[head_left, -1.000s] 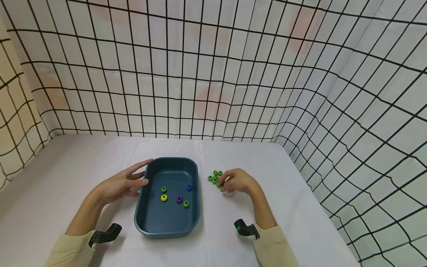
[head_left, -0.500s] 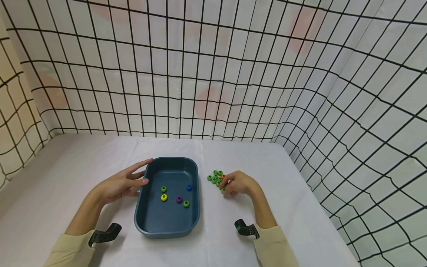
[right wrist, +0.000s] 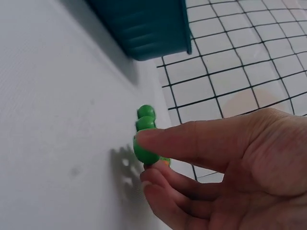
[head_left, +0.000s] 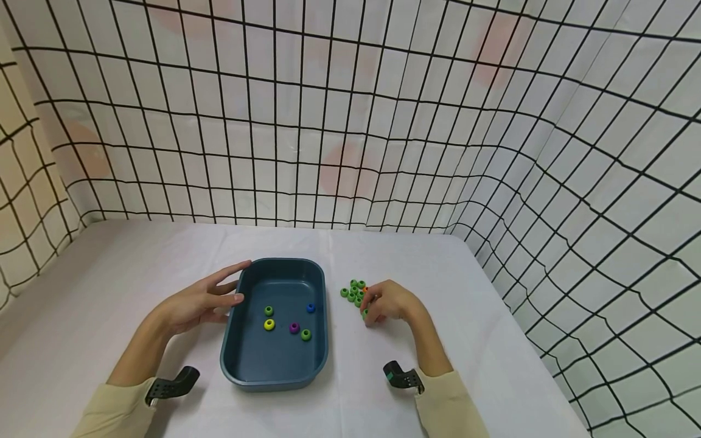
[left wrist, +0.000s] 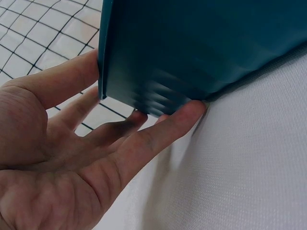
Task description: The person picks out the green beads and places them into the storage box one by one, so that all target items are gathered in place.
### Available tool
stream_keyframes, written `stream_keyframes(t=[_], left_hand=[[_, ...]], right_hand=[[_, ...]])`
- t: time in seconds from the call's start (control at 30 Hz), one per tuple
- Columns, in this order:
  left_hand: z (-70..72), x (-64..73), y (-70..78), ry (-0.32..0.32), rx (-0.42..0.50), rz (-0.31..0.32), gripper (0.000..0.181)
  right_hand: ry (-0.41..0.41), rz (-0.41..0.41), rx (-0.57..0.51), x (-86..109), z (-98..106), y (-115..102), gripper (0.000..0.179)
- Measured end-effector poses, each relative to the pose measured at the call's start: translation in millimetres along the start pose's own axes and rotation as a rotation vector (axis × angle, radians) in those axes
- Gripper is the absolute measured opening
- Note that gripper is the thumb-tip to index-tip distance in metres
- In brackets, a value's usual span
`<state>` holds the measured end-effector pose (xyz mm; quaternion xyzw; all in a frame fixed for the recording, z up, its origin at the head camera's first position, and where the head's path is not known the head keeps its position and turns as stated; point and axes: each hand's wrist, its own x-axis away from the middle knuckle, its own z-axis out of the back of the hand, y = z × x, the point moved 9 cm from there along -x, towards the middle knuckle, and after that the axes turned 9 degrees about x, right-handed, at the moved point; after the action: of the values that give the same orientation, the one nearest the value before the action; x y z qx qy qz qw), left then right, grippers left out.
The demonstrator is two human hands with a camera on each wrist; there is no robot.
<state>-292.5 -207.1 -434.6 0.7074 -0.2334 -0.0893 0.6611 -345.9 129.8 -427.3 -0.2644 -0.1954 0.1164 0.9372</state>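
A blue-teal tray (head_left: 274, 365) stands on the white cloth with several beads in it: two green, one yellow (head_left: 269, 325), one purple (head_left: 294, 328) and one blue (head_left: 311, 308). Along its left side my left hand (head_left: 199, 304) touches the rim and outer wall, fingers fairly straight and spread. Right of the tray, several green beads (head_left: 352, 297) lie in a cluster. My right hand (head_left: 391, 302) pinches a green bead (right wrist: 145, 152) between thumb and fingertips at the cluster's near edge. An orange bead (head_left: 366, 289) is partly hidden behind its fingers.
A black grid net (head_left: 328, 152) in front of white sheeting borders the table at the back and both sides. The white tablecloth (head_left: 372, 389) shows slight creases. Black camera mounts sit at both wrists.
The right hand has drawn slightly toward the near side with a green bead, away from the cluster. An orange bead has come into view beside its fingers. The left hand and tray stay put.
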Motion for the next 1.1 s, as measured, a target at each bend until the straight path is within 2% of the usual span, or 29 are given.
stream_keyframes(t=[0.27,0.5,0.9,1.1], left_hand=[[1.3,-0.1,-0.9,0.007,-0.008,0.002,0.082],[0.2,1.1,0.2,-0.003,0.004,-0.001,0.083],[0.3,0.7,-0.7,0.002,-0.005,0.009,0.081],[1.8,-0.9,-2.4,0.018,-0.001,0.023,0.081]], right_hand=[[0.100,0.052,-0.038,5.7,15.0,-17.6,0.016],[0.166,0.125,-0.084,17.7,21.6,-45.7,0.014],[0.276,0.204,-0.124,32.5,15.3,-87.1,0.012],[0.287,0.251,-0.125,33.3,3.7,-100.7,0.014]])
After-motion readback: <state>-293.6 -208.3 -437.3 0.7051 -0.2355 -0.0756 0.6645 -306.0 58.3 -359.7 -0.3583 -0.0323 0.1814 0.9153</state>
